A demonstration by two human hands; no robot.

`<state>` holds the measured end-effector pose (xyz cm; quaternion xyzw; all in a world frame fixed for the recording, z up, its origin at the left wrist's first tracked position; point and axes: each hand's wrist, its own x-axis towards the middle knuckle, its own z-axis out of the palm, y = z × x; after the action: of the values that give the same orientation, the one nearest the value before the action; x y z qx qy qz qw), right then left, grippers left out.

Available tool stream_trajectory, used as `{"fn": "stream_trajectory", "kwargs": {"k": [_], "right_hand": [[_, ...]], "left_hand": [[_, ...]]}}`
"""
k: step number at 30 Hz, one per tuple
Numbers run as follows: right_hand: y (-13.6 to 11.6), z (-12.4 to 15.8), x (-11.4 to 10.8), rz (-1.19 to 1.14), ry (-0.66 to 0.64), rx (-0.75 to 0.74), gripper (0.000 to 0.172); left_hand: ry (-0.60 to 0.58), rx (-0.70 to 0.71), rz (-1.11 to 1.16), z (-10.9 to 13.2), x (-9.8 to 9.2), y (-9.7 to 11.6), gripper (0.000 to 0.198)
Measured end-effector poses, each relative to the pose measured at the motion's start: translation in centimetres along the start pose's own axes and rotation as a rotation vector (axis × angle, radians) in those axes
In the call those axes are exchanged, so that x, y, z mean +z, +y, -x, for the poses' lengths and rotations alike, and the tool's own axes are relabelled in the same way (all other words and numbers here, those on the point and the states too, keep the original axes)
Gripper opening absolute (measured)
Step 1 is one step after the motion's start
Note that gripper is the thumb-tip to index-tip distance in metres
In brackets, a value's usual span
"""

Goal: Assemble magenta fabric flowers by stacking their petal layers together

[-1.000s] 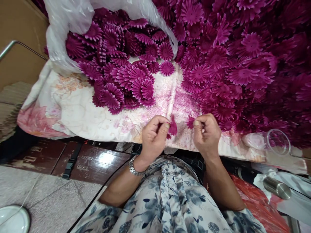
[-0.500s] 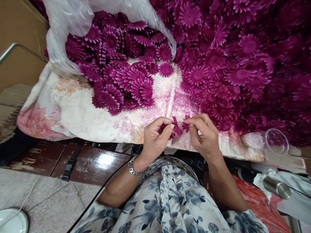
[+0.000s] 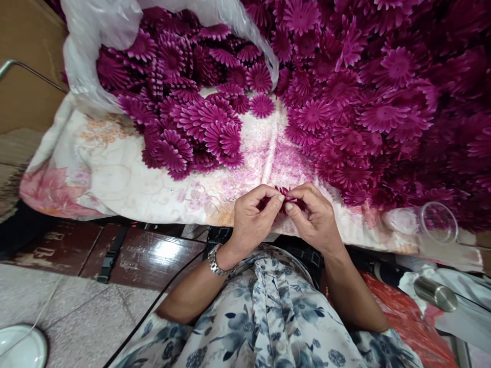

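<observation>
At the table's front edge, my left hand (image 3: 256,217) and my right hand (image 3: 315,214) meet, fingertips nearly touching. Both pinch magenta petal pieces (image 3: 284,191), mostly covered by the fingers, so their exact number is unclear. A silver watch circles my left wrist. Beyond the hands, a loose pile of magenta flower pieces (image 3: 172,151) lies at the left, partly inside a clear plastic bag (image 3: 86,61). A much larger heap of the same flowers (image 3: 383,115) covers the right side.
A floral cloth (image 3: 123,179), dusted magenta in the middle, covers the table. A clear plastic cup (image 3: 439,222) lies at the right edge. Lower right are a metal cylinder (image 3: 435,294) and red plastic (image 3: 406,327). A brown bench (image 3: 146,255) stands below left.
My right hand has moved left, bringing its petal piece against the one in my left hand. The gap between the two pieces has closed. The view has shifted slightly.
</observation>
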<state>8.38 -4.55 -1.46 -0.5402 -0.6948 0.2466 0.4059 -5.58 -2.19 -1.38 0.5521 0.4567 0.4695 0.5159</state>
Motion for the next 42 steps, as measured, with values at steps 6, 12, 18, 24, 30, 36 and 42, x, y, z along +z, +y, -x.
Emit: {"fn": "stream_trajectory", "kwargs": {"k": [6,12,18,24,30,36,42], "right_hand": [[0.1,0.0,-0.1,-0.001,0.075,0.022,0.007],[0.5,0.1,0.2,-0.016,0.126,0.064,0.009],[0.8,0.2,0.3,-0.05,0.121,0.069,0.019],[1.0,0.3,0.1,-0.208,0.05,0.049,0.018],[1.1,0.4,0.0,-0.373,-0.039,0.042,0.016],[0.8,0.4,0.5,-0.456,0.062,0.056,0.016],[1.8,0.5,-0.5,-0.551,0.338,0.131,0.017]], "left_hand": [[0.005,0.023,0.004,0.1,-0.6,-0.3,0.015],[0.004,0.053,-0.024,0.4,-1.5,-0.4,0.015],[-0.095,0.224,-0.183,0.5,-1.4,0.2,0.007],[-0.239,0.181,-0.113,-0.1,-1.1,-0.4,0.006],[-0.207,0.156,0.058,0.0,-1.3,-0.4,0.012],[-0.087,0.024,0.219,0.6,-0.9,-1.1,0.013],[0.19,-0.08,0.473,-0.5,-2.1,-1.4,0.02]]}}
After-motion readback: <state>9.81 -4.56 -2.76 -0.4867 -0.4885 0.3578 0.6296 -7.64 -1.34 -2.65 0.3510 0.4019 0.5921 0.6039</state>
